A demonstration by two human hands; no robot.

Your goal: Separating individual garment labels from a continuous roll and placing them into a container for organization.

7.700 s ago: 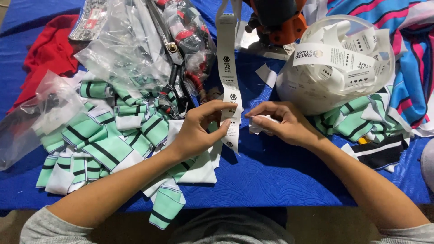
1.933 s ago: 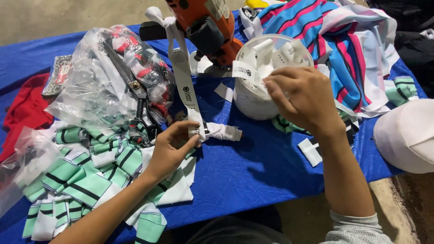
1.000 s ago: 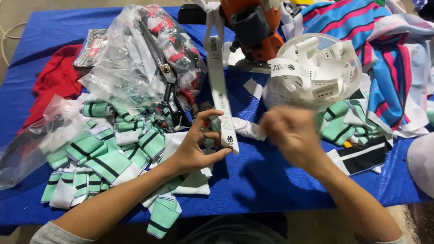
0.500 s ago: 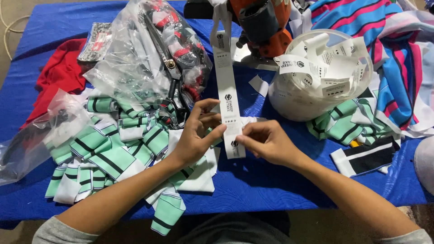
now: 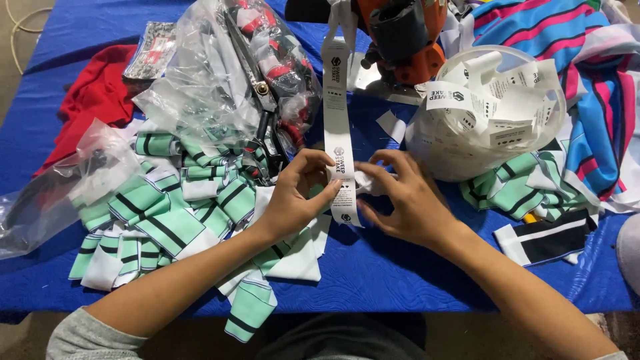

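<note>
Left hand pinching a white label tape between thumb and fingers, at the tape's near end above the blue table. Right hand just beside it, fingers curled, pinching a small white label against the tape's right edge. Tape running from the far side, out of an orange and grey machine, down to the hands, printed with dark marks. Right of the hands, a clear bowl heaped with cut white labels. Left of the hands, a pile of green, white and black striped cloth pieces, touching the left wrist. Beyond that pile, clear plastic bags with scissors lying on them. Red cloth at far left. Striped pink and blue fabric at far right, more green striped pieces below the bowl, a black and white strip near the right forearm
</note>
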